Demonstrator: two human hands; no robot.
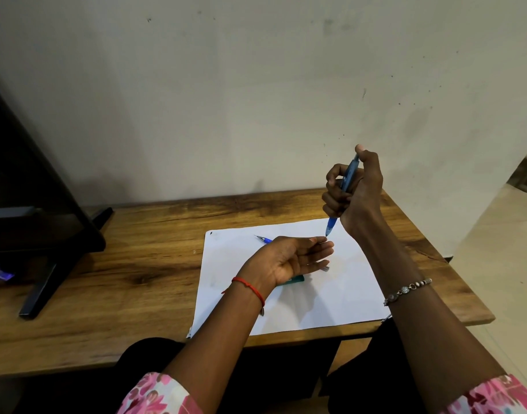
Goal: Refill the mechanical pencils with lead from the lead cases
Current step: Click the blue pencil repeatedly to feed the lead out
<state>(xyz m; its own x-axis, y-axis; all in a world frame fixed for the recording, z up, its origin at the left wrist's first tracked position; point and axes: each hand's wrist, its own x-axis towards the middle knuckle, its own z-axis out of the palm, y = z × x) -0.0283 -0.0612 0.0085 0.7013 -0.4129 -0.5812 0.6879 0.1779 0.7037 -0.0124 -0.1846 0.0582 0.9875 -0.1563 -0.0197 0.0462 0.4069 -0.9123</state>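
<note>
The right hand (354, 192) grips a blue pencil (350, 171) tip-down above the paper (331, 294) on the tabletop (136, 249). The left hand (286, 259) is open, palm up, over the paper below the tip. A second pencil (265, 239) and green case (295, 279) lie on the paper.

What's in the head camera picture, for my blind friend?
A right hand grips a blue mechanical pencil, tip down, close to the open left hand, over white paper on a wooden table. A second pencil and a teal lead case lie partly hidden by that hand.
</note>
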